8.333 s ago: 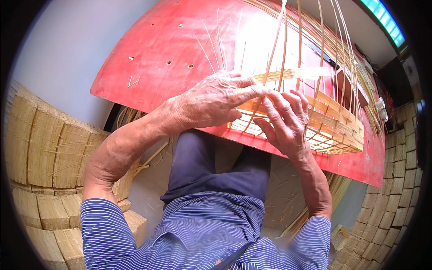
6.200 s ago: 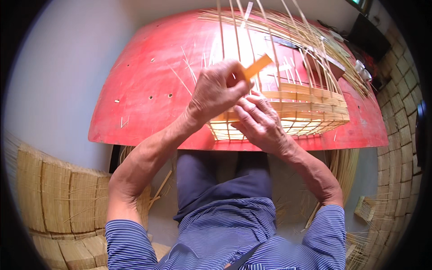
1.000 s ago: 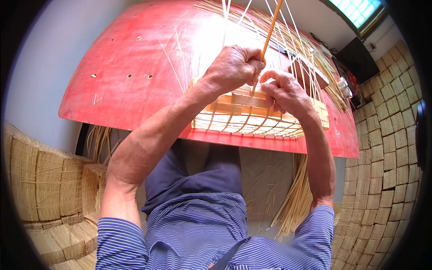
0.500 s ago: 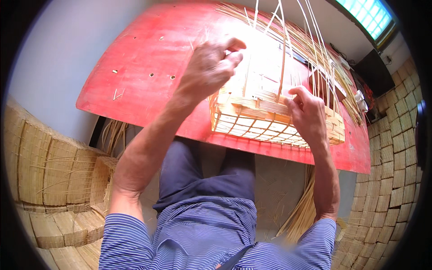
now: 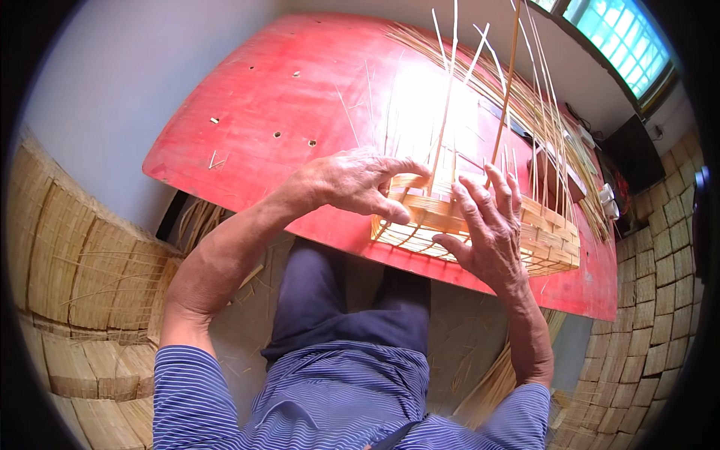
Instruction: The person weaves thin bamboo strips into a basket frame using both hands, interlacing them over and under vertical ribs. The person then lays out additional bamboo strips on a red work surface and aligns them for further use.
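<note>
A partly woven bamboo basket rests at the near edge of the red table, with an open lattice on its near face and woven bands along the upper part. Long thin upright strips rise from its rim. At the basket's left end is my left hand, its fingers bent over the rim and its thumb against the near side. My right hand lies against the near wall, fingers spread up toward the rim and thumb pointing left. The fingers of both hands partly cover the weave.
Loose bamboo strips lie along the far side of the red table. Stacked woven pieces line the left wall and the right wall. More strips hang or stand below the table. A barred window is at upper right.
My left hand has come down from above the table onto the basket's left end. My right hand has shifted left and lower along the wall, its fingers spreading from a pinch.
</note>
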The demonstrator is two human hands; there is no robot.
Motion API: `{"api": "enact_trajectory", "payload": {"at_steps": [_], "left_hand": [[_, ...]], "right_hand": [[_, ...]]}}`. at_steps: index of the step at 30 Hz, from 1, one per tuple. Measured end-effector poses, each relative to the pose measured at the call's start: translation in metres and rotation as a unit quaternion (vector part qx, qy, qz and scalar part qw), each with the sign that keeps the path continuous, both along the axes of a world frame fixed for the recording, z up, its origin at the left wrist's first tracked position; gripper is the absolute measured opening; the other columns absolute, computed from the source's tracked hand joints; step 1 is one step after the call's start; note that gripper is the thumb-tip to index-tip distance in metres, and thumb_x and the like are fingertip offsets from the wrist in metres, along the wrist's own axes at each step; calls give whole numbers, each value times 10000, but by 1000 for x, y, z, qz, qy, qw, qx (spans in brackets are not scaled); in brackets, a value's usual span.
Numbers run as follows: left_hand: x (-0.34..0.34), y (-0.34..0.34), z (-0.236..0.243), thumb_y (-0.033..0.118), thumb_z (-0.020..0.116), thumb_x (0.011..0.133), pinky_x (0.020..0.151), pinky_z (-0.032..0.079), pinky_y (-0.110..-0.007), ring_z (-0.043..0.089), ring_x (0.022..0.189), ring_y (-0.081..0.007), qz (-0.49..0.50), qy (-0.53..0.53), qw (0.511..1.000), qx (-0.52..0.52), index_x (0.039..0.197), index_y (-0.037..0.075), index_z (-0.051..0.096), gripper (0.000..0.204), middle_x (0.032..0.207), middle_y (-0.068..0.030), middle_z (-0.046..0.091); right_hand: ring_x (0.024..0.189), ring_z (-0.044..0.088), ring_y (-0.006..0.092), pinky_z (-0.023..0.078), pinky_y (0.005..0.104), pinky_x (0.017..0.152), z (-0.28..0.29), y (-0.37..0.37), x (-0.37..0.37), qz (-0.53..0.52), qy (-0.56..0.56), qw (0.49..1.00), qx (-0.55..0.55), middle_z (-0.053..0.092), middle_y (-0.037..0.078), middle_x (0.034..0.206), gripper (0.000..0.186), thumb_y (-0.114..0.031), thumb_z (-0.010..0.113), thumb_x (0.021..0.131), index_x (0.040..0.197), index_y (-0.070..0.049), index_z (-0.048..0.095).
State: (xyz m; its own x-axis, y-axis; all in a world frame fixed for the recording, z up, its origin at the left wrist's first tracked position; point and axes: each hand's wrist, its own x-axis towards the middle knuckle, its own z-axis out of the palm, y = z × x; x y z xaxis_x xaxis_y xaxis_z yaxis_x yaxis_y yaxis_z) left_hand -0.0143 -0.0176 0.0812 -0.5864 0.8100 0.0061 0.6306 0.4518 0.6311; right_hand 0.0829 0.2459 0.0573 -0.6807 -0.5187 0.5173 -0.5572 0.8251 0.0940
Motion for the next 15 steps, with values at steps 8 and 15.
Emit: {"api": "enact_trajectory", "payload": {"at_steps": [8,15], "left_hand": [[-10,-20,-5,209,642,940,670,534,-300,588,712,-135,197,-217,947,128,1364,29,476,490,1086,-117,627],[-12,-17,-37,304,687,880,705,537,-311,608,841,-160,179,-252,939,149,1391,13,463,630,1191,-105,601]], "right_hand": [[1203,547,404,407,557,1052,-12,1,-7,47,-17,997,-60,569,208,1309,679,-251,873,681,1236,21,592],[1187,557,388,426,553,1017,-17,-1,-8,57,-11,997,-57,572,199,1298,711,-245,874,670,1253,25,567]]}}
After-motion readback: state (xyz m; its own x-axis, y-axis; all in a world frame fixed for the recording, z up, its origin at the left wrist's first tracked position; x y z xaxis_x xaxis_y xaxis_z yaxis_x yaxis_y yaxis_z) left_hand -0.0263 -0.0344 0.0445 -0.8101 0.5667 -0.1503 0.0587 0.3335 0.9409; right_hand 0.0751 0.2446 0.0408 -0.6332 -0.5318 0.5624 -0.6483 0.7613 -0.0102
